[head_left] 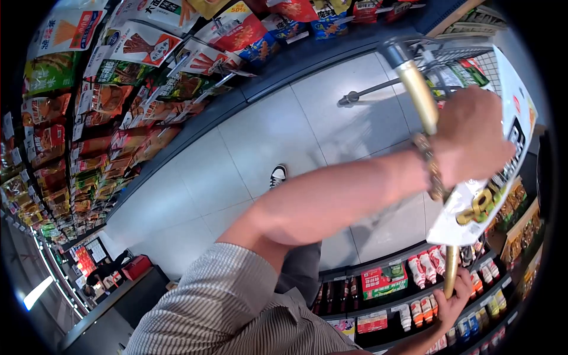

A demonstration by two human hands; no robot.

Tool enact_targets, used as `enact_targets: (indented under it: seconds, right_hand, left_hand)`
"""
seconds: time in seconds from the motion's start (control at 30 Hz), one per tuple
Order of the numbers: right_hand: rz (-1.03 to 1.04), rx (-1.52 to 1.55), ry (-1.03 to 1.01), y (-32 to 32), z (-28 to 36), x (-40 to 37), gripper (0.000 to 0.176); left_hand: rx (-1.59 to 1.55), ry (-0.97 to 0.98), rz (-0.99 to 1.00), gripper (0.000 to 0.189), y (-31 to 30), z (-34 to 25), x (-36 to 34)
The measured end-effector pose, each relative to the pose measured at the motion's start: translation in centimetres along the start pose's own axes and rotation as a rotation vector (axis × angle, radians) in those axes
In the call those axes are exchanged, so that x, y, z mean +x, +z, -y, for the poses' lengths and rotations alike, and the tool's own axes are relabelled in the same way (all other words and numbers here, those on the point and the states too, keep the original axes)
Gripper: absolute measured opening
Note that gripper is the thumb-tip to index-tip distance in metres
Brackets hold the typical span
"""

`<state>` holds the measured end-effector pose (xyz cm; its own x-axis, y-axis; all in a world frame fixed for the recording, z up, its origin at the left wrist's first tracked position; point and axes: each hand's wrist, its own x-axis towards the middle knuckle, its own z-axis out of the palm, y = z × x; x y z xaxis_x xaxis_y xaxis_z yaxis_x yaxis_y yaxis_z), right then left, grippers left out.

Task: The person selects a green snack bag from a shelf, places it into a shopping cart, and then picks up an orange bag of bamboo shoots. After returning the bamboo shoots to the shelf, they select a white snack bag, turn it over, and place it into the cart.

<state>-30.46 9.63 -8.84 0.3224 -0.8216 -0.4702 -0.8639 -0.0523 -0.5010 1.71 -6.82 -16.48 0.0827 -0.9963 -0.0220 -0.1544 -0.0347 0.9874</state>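
A shopping cart stands to the right, its gold handle bar [418, 97] slanting down past both hands. My left hand [473, 133], with a braided bracelet at the wrist, is closed in a fist over a white package [458, 216] with dark and gold lettering. The package lies across part of the handle; my fingertips are hidden. Lower down, my right hand [454, 303] is wrapped around the handle's other end. Inside the wire cart basket [490, 65] sits a green and white packet [467, 72], partly covered.
Racks of hanging snack bags [142, 44] line the left and top. Shelves with bottles and boxes [383, 280] run along the lower right. Pale floor tiles [266, 127] lie between, with my shoe [278, 176] on them. At lower left, a person [106, 273] is near a counter [127, 299].
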Motion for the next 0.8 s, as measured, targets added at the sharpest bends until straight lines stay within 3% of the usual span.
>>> enact_targets:
  seconds: [0.07,0.1,0.13,0.2,0.23,0.27,0.33,0.37,0.4,0.43,0.6,0.67,0.8]
  right_hand:
    - [0.005,-0.018,0.005,-1.1,-2.1,0.0,0.067]
    - [0.034,0.030,0.022,-1.7,-2.8,0.2,0.071]
    - [0.020,-0.010,-0.034,-2.1,-3.9,0.0,0.071]
    - [-0.206,-0.325,-0.197,-2.8,-10.1,-3.0,0.080]
    - [-0.125,-0.311,-0.140,-3.8,-12.5,-4.0,0.088]
    - [0.023,-0.118,0.052,-4.8,-13.1,-3.7,0.104]
    - [-0.037,-0.149,-0.040,-4.6,-8.3,-1.5,0.079]
    - [-0.147,0.107,0.176,-4.0,-8.8,-2.5,0.083]
    - [-0.169,0.044,0.040,-4.4,-9.3,-1.9,0.084]
    - [-0.170,0.042,0.039,-4.8,-9.4,-1.8,0.084]
    - [-0.204,0.011,0.133,-5.6,-10.2,-2.1,0.086]
    - [-0.212,0.145,0.133,-5.4,-9.8,-1.9,0.089]
    - [-0.174,0.163,0.237,-6.5,-14.4,-5.7,0.091]
  left_hand:
    - [0.039,0.084,-0.030,0.026,2.2,0.4,0.7]
    - [0.026,0.020,0.081,0.020,2.8,0.1,1.4]
    - [0.088,0.167,0.053,0.019,4.1,0.7,1.8]
    - [0.492,0.455,-0.368,0.015,7.2,1.3,1.0]
    - [0.682,0.584,0.084,0.020,4.6,1.7,0.8]
    - [0.598,0.475,0.161,0.024,5.2,1.4,1.2]
    - [0.495,0.444,0.175,0.024,5.8,1.5,1.1]
    - [0.455,0.451,0.158,0.024,6.6,1.5,1.1]
    - [0.422,0.468,0.138,0.024,6.6,1.7,0.8]
    - [0.399,0.482,0.129,0.024,7.2,1.8,0.7]
    - [0.332,0.526,0.127,0.023,8.8,2.0,0.2]
    - [0.315,0.537,0.132,0.023,9.2,2.3,0.1]
    - [0.300,0.559,0.155,0.023,10.6,2.7,0.3]
